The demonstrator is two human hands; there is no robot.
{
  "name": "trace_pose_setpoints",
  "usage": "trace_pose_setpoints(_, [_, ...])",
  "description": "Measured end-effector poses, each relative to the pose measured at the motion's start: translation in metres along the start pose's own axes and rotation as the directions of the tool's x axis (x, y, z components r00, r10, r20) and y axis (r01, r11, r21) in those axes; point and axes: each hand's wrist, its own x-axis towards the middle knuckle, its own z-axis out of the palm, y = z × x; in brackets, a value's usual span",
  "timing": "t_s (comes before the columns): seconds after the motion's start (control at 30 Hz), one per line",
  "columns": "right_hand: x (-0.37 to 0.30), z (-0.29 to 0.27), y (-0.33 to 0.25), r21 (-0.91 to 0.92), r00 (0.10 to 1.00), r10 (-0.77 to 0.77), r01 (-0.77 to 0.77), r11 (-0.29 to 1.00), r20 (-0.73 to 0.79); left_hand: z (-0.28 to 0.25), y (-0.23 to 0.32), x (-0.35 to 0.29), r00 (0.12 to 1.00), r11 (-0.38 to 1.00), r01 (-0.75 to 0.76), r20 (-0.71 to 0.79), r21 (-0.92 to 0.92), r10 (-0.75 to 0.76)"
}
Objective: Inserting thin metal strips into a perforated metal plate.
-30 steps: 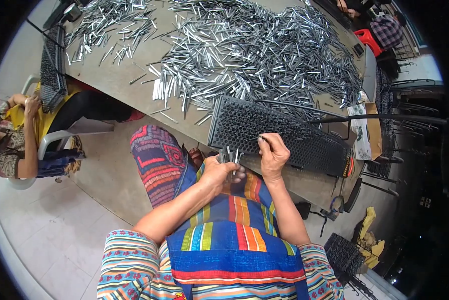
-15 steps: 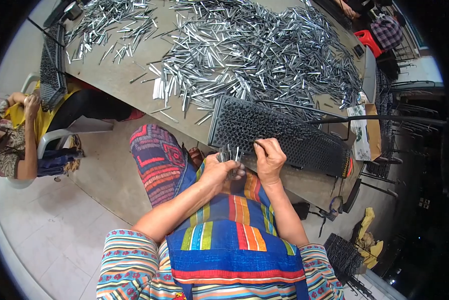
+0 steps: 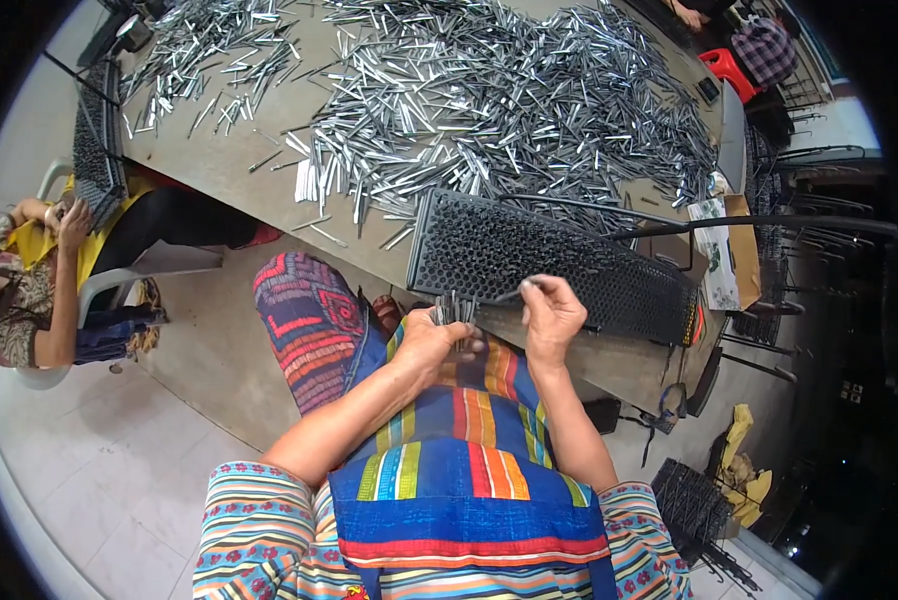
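Observation:
My left hand (image 3: 437, 345) is closed around a bunch of slim metal sticks (image 3: 453, 308) that point upward, just below the near left edge of the black perforated rack (image 3: 529, 255). Beside it, my right hand (image 3: 554, 318) pinches one thin dark stick (image 3: 509, 295) between thumb and fingertips, in front of the rack's near edge. The rack is tilted and full of rows of small round holes. What sits inside the holes is too small to tell. Beyond it a large heap of loose silver and dark metal sticks (image 3: 479, 100) covers the table (image 3: 204, 155).
A smaller pile of sticks (image 3: 214, 55) lies at the far left. An open cardboard box (image 3: 744, 255) stands right of the rack, near a black bar (image 3: 769, 226). Another person (image 3: 44, 260) sits at the left by a second rack (image 3: 96, 135). A red stool (image 3: 729, 75) is far right.
My right hand has drawn slightly right, and the pinched stick now shows more plainly. My left hand stays closed on its bunch. The view has shifted slightly.

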Motion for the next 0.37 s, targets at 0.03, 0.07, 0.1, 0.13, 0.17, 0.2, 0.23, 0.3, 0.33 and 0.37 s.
trace_pose_setpoints(0.03, [0.005,0.001,0.000,-0.034,0.992,-0.121,0.120,0.992,-0.037,0.000,-0.002,0.001,1.000,1.000,0.001,0.000,0.001,-0.001])
trace_pose_setpoints(0.07, [0.010,0.002,0.004,-0.100,0.983,-0.176,0.170,0.980,-0.053,0.001,-0.003,0.002,1.000,1.000,-0.023,-0.010,0.008,0.023])
trace_pose_setpoints(0.1, [0.013,0.000,0.008,-0.101,0.983,-0.177,0.171,0.980,-0.055,0.002,-0.004,0.003,0.999,0.999,-0.047,-0.020,0.015,0.047])
trace_pose_setpoints(0.13, [0.017,-0.004,0.011,-0.221,0.971,-0.237,0.223,0.950,-0.040,0.003,-0.005,0.004,0.999,0.999,-0.046,-0.018,0.016,0.047])
trace_pose_setpoints(0.17, [0.018,-0.002,0.010,-0.333,0.957,-0.291,0.270,0.903,-0.014,0.003,-0.003,0.003,0.998,0.998,-0.057,-0.017,0.016,0.057])
trace_pose_setpoints(0.2, [0.018,-0.001,0.007,-0.331,0.957,-0.289,0.269,0.904,-0.011,0.002,-0.003,0.003,0.998,0.998,-0.068,-0.017,0.015,0.068])
trace_pose_setpoints(0.23, [0.018,-0.001,0.002,-0.395,0.938,-0.346,0.330,0.857,0.033,0.001,-0.003,0.004,0.997,0.998,-0.068,-0.020,0.014,0.068])
trace_pose_setpoints(0.3, [0.017,0.001,-0.004,-0.455,0.913,-0.400,0.390,0.801,0.079,-0.002,-0.002,0.005,0.999,0.999,-0.051,-0.006,-0.004,0.051])
trace_pose_setpoints(0.33, [0.017,0.001,-0.004,-0.462,0.902,-0.420,0.414,0.784,0.097,-0.002,-0.003,0.006,0.999,0.999,-0.040,-0.003,-0.008,0.040])
trace_pose_setpoints(0.37, [0.016,0.001,-0.004,-0.470,0.891,-0.439,0.437,0.767,0.113,-0.001,-0.004,0.006,1.000,1.000,-0.028,0.001,-0.011,0.028])
